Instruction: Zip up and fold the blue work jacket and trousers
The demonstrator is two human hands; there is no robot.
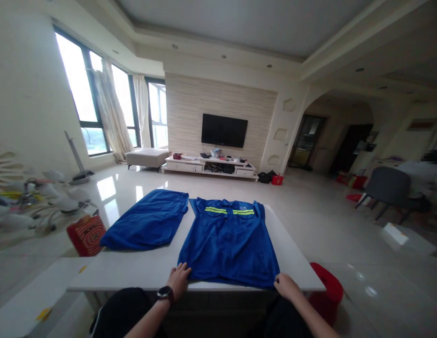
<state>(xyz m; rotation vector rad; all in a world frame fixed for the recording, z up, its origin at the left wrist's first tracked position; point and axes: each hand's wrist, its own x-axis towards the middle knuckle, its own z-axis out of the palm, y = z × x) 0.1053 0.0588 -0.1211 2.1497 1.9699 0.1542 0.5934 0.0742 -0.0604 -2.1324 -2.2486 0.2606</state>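
A blue work shirt (228,244) with yellow-green reflective strips across its chest lies spread front up on the white table (144,271), its hem along the near edge. At the hem's left corner is my left hand (179,280), a dark watch (164,293) on its wrist; the fingers bend over the cloth and the thumb is hidden. My right hand (287,286) is closed on the right corner of the hem, at the table's edge. Left of the shirt lies a second blue garment (148,220), folded into a flat piece.
A red stool (327,286) stands by the table's right end. Beyond the left end are a red patterned box (87,235) and a blurred white pile. Farther back are a TV cabinet (185,166) and a grey chair (387,185) with a person beside it.
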